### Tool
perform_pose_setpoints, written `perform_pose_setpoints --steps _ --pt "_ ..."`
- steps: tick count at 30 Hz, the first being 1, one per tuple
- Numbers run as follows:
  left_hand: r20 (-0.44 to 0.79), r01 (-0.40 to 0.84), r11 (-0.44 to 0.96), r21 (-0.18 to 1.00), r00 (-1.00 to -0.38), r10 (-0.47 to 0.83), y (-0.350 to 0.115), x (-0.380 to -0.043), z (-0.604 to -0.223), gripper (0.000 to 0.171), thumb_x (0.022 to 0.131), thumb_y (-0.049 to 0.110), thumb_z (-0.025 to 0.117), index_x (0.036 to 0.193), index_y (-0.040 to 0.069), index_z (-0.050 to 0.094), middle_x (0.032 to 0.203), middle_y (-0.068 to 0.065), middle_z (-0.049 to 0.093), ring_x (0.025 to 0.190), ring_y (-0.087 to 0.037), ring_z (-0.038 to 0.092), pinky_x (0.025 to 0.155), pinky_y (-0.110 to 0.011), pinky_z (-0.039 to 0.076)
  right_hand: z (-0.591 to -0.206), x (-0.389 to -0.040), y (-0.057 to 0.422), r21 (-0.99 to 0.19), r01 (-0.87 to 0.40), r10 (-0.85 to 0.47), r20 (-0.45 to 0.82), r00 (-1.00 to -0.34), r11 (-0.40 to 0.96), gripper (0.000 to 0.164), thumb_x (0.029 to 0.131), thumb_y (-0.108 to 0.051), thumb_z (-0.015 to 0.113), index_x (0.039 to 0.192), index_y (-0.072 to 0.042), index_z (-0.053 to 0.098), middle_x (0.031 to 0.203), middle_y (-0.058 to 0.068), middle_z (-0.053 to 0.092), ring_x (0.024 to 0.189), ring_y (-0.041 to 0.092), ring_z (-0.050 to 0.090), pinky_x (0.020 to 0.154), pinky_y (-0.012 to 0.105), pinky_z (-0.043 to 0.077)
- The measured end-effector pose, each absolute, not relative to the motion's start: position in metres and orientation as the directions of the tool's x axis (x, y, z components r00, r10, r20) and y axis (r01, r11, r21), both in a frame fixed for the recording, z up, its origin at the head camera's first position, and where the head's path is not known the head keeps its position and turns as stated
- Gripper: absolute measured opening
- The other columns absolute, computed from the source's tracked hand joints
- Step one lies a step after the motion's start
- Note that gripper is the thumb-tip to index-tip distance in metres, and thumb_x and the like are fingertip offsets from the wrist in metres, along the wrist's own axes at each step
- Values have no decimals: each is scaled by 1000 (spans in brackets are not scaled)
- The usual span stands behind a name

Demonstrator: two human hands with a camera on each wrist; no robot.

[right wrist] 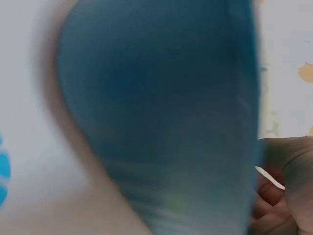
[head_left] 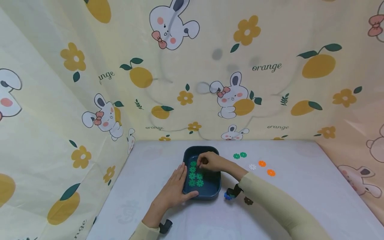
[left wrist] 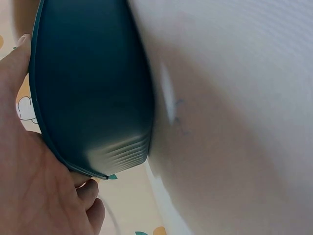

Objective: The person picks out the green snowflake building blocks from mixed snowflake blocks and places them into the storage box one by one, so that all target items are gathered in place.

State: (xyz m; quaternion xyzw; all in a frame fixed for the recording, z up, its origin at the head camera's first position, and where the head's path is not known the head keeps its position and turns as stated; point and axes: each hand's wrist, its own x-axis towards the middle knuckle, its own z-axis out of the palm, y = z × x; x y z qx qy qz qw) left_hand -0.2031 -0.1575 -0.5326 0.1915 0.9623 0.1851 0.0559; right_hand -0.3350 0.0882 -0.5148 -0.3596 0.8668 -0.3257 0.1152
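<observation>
A dark blue-green rectangular tub [head_left: 210, 190] stands on the white table, with several green flower-shaped discs [head_left: 192, 183] in two columns on its floor. Alongside its left wall lies my left hand [head_left: 173, 190], fingers stretched along the rim and thumb reaching over the near-left corner; the left wrist view shows this hand [left wrist: 36, 161] against the rim. My right hand [head_left: 213, 162] reaches in over the right wall, fingertips bent together low beside the upper discs. I cannot tell whether a disc is between them. The right wrist view is blurred, the hand [right wrist: 286, 181] partly behind the tub wall.
Right of the tub lie two green discs [head_left: 236, 156], a white disc [head_left: 252, 167] and two orange discs [head_left: 271, 172]. A blue disc [head_left: 228, 196] and a dark brown disc [head_left: 248, 200] lie near the right wrist. A printed curtain [head_left: 192, 113] rises behind the table.
</observation>
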Motion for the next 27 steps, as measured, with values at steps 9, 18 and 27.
perform_pose_setpoints --steps 9,18,27 --pt "-38 334 865 374 -926 374 -156 -202 -532 118 95 78 61 173 8 8 182 -6 -2 168 -24 2 135 -48 14 -492 -333 144 -691 -490 -573 133 -809 531 9 102 -8 74 111 -7 75 97 -2 71 89 16 64 82 30 60" --pt "-23 351 860 369 -922 386 -157 -201 -533 118 95 77 61 172 5 9 182 -8 -1 168 -25 3 135 -48 13 -497 -344 205 -700 -398 -439 133 -889 593 10 100 -8 77 109 -7 75 97 3 72 91 20 67 83 27 61" --pt "-2 367 854 370 -919 395 -157 -202 -534 117 96 74 63 172 3 10 181 -11 1 167 -27 4 135 -49 15 -512 -354 250 -700 -301 -345 84 -935 647 18 102 -8 72 117 2 71 102 8 72 97 25 66 87 30 58"
